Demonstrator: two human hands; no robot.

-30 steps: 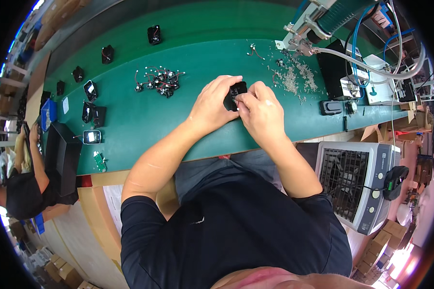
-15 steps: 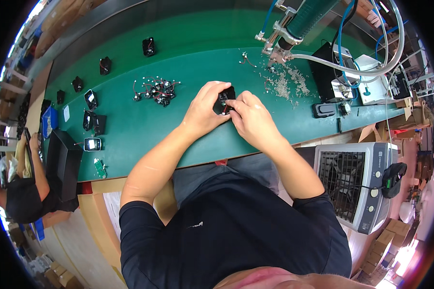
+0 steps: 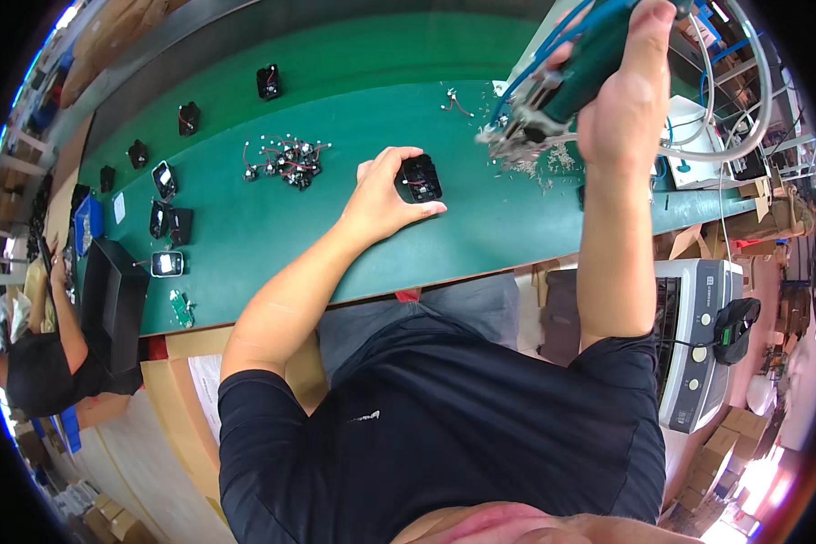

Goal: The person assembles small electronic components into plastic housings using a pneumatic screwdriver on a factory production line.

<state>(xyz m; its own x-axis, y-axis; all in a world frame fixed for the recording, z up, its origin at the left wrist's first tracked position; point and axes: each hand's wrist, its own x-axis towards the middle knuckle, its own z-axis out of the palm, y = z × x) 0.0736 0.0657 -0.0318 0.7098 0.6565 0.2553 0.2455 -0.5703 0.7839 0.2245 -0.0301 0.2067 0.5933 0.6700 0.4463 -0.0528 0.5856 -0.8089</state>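
My left hand (image 3: 383, 195) is closed around a small black plastic housing (image 3: 422, 179) on the green table, thumb at its near edge and fingers at its far edge. The housing's open side faces up, with a bit of red wire inside. At the upper right, my right hand (image 3: 627, 118) grips the dark green body of a power screwdriver (image 3: 573, 86) with blue air hoses and a metal head. Its tip is slightly blurred and tilts left above loose small screws (image 3: 553, 163). Left of my left hand lies a pile of small black parts with red wires (image 3: 288, 163).
Several black housings (image 3: 188, 118) stand along the table's left and far side. A black box (image 3: 116, 295), a blue bin (image 3: 88, 227) and a green circuit board (image 3: 181, 308) sit at the left. A co-worker (image 3: 50, 363) is beyond. An air cooler (image 3: 698, 354) stands right.
My right hand has left the housing and moved up and right to grasp the screwdriver, which has tilted. My left hand stays on the housing, now lying flatter and more in view.
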